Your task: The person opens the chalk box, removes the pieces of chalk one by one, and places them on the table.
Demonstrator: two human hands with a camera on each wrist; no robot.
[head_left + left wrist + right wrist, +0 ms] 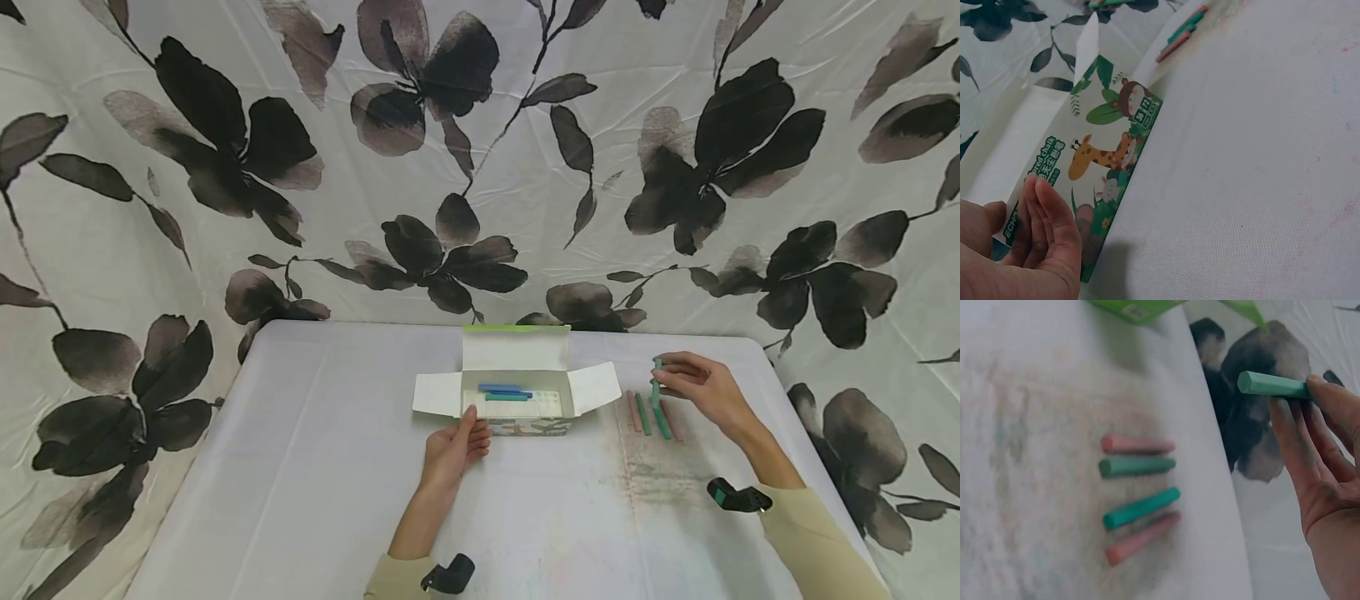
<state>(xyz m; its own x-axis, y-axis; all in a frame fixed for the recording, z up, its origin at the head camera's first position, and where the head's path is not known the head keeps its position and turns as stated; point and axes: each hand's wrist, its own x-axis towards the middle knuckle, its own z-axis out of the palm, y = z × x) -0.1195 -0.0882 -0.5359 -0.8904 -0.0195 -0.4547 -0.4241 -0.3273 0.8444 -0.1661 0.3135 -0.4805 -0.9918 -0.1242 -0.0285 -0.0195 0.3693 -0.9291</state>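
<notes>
An open chalk box (525,428) with animal pictures stands on the table, its flaps spread. My left hand (452,454) grips the front wall near its left corner, thumb at the top edge and fingers against the printed side (1100,156). Inside lie blue chalks (501,388) and a teal chalk (507,398). Right of the box, my right hand (705,387) pinches a light green chalk (1272,384) between thumb and fingertips, raised above the table. Below it lie two pink chalks, one on the left (1138,445) and one on the right (674,422), with two green chalks (1142,508) between them.
A white cloth covers the table (315,467), smudged with chalk dust (660,471) in front of the loose sticks. The box's side flap (595,388) reaches toward those sticks. Behind the table hangs a flowered curtain (315,167).
</notes>
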